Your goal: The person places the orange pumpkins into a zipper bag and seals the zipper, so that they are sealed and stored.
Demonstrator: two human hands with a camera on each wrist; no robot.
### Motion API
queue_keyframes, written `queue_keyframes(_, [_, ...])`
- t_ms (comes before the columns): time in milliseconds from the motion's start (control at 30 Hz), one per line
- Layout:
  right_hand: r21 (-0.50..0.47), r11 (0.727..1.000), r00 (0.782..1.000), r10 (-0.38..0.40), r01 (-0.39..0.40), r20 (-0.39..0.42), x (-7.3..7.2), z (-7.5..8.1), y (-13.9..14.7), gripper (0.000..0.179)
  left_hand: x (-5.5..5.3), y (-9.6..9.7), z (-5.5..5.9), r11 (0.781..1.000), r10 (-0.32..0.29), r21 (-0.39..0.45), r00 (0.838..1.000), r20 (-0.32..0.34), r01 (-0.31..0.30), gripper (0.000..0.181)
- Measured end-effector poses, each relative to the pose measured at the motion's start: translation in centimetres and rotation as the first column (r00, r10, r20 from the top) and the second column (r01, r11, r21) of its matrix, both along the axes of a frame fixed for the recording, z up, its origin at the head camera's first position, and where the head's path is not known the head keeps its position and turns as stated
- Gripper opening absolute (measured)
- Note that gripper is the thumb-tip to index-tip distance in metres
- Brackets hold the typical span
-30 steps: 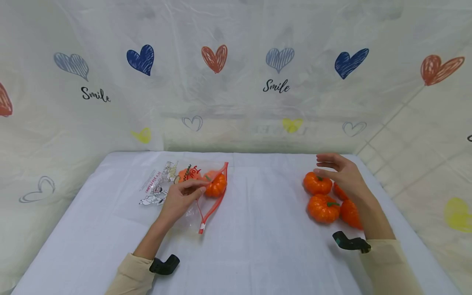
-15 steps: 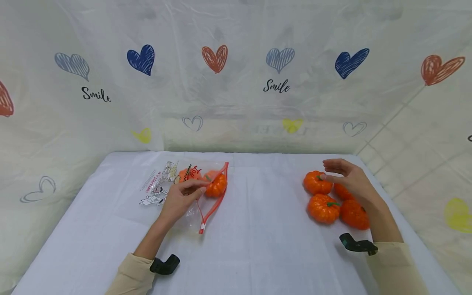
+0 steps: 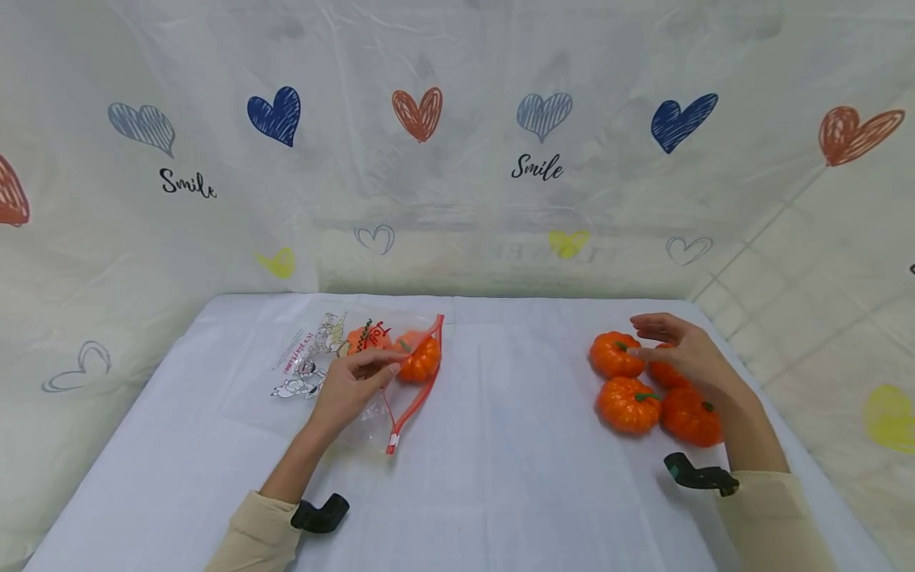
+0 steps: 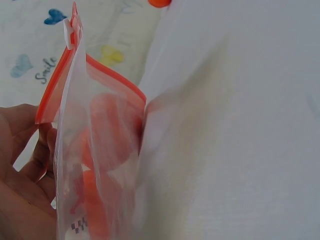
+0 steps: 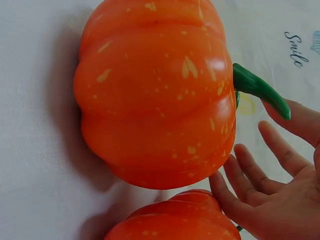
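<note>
My left hand (image 3: 350,389) pinches the upper edge of a clear zip bag (image 3: 409,407) with a red zip strip and printed cartoon figures. The bag lies on the left of the table with its mouth parted to the right. Inside it are orange toy pumpkins (image 3: 420,365), seen blurred through the plastic in the left wrist view. On the right, my right hand (image 3: 679,353) hovers with spread, relaxed fingers over a cluster of several orange pumpkins. In the right wrist view, one pumpkin (image 5: 155,100) shows a green stem close to my thumb; I cannot tell whether they touch.
A white cloth covers the table (image 3: 500,461). Behind and at the sides hangs a pale sheet (image 3: 472,191) printed with hearts and "Smile". Black wrist mounts (image 3: 320,514) sit on both forearms. The front pumpkin (image 3: 629,407) of the cluster lies nearest the table's middle.
My right hand has shifted right and slightly toward me, uncovering more of the pumpkins beneath it. The left hand, the bag and the pumpkins stay in place.
</note>
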State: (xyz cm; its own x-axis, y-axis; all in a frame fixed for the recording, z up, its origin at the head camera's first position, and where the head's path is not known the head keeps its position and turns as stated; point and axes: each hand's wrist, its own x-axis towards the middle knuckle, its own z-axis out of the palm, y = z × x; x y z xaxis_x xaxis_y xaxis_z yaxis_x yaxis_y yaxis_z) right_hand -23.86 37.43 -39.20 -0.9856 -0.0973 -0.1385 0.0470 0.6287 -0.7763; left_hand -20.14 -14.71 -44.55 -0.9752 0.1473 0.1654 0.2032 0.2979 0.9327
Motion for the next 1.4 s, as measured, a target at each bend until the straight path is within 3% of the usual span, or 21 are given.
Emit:
queue_keyframes(267, [0.035,0.997,0.997,0.072,-0.071,-0.006,-0.3,0.1,-0.4,0.066,0.0,-0.1,-0.1,1.000,-0.001,0.002,1.000,0.000,0.001,0.021])
queue_keyframes(733, [0.036,0.986,0.983,0.159,-0.163,0.091,-1.3,-1.2,-1.1,0.080,0.0,0.0,-0.1,1.000,0.001,0.010,1.000,-0.002,-0.001,0.022])
queue_keyframes(1000, [0.041,0.988,0.972,0.136,-0.147,0.192,-1.6,-1.7,-1.4,0.086,0.1,0.0,0.1,1.000,-0.005,0.022,1.000,0.000,0.005,0.023])
queue_keyframes(1400, [0.011,0.993,0.985,0.113,-0.116,0.132,-1.4,-2.0,-1.7,0.084,0.3,-0.2,-0.2,1.000,-0.001,-0.003,1.000,0.004,0.001,0.023])
